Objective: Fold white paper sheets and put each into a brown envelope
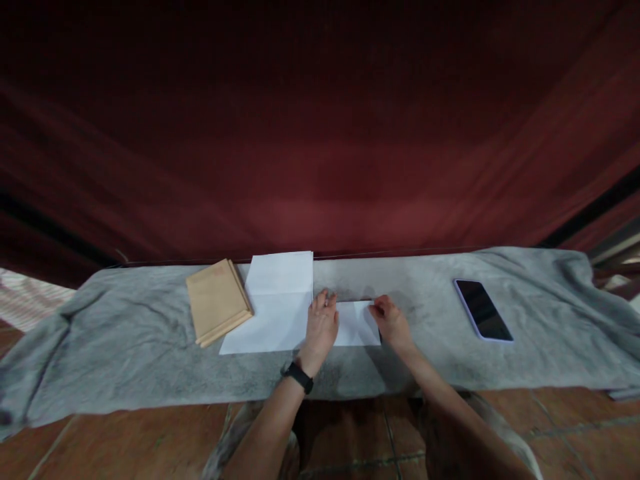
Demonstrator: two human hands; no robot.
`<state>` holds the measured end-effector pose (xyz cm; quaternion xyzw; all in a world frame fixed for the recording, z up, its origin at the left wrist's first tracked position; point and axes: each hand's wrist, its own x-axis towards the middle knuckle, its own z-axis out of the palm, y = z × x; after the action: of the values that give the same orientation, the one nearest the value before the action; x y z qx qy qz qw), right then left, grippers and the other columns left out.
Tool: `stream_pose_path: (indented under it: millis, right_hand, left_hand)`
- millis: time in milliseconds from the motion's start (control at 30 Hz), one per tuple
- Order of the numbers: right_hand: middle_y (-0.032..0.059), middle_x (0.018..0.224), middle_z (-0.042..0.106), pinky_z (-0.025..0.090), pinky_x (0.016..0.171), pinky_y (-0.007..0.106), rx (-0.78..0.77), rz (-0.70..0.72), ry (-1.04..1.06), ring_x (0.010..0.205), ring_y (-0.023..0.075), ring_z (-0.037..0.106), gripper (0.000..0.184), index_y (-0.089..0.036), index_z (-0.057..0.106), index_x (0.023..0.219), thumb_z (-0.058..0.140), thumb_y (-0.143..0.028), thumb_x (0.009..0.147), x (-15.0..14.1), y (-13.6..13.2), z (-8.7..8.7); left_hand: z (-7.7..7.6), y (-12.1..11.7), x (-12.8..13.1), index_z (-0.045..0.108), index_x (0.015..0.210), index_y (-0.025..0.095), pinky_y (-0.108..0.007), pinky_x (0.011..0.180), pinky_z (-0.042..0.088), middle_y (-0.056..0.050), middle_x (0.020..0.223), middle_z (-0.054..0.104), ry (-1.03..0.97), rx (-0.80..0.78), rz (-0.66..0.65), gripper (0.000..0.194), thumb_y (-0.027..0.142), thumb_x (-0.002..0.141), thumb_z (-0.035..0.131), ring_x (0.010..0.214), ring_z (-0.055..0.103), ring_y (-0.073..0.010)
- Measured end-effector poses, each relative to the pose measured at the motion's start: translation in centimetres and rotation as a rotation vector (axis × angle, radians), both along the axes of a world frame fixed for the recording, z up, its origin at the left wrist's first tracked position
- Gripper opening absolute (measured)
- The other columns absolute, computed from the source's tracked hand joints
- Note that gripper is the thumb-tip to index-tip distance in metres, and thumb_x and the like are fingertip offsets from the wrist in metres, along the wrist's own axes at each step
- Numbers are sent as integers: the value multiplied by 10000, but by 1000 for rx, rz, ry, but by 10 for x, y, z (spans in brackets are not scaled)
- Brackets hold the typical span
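A folded sheet of white paper (pixel 356 325) lies in front of me on the grey cloth, with a crease near its right end. My left hand (pixel 323 325) rests on its left end, fingers stretched forward and slightly apart. At the far right corner, my right hand (pixel 391 322) pinches the edge of the same sheet between thumb and fingers. Just left of my left hand are larger white sheets (pixel 280 317) with a crosswise crease. Brown paper envelopes (pixel 219 300) are stacked over the left edge of those sheets.
The grey cloth (pixel 430 360) covers a long, narrow bench or table. A phone with a purple edge (pixel 483 311) lies to the right. Dark red fabric (pixel 320 167) hangs behind the far edge. Brown floor tiles (pixel 150 443) show below the near edge.
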<state>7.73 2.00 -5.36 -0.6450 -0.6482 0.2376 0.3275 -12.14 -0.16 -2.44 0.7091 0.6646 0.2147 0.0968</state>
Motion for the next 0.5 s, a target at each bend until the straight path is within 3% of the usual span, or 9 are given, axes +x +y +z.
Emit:
stream_pose_path:
  millis: [167,267,400,500]
  right_hand:
    - [31,791,716,448,641,254,20,38,-83,757,200,700,96,-225,604,945,523,-260,907,1,1,5]
    - [29,793,715,457,660,251,28,62,-136,774,196,701,93,-222,603,955,519,-248,928,1,3,7]
    - [55,839,718,483,694,272,29,71,-201,772,203,699,125,-201,611,1012,508,-233,949,1,0,7]
    - [124,1014,719,523,774,331,66,57,-265,897,243,701,231,-173,614,1138,471,-227,964,-5,-6,8]
  left_hand:
    - [-13,-28,24,479,1476,151,-560,1230,254,-138,1608,387,254,44,-138,498,312,1006,452,1502,323,-309]
    - [-21,-36,34,430,1516,153,-568,1229,249,-130,1636,334,299,21,-125,572,437,1019,419,1525,267,-316]
    - [-28,-37,37,389,1542,149,-558,1229,254,-150,1637,316,316,19,-91,612,472,1023,395,1530,253,-306]
    - [-33,-37,36,378,1546,145,-563,1236,234,-157,1639,309,323,64,-93,616,470,1023,385,1532,248,-300]
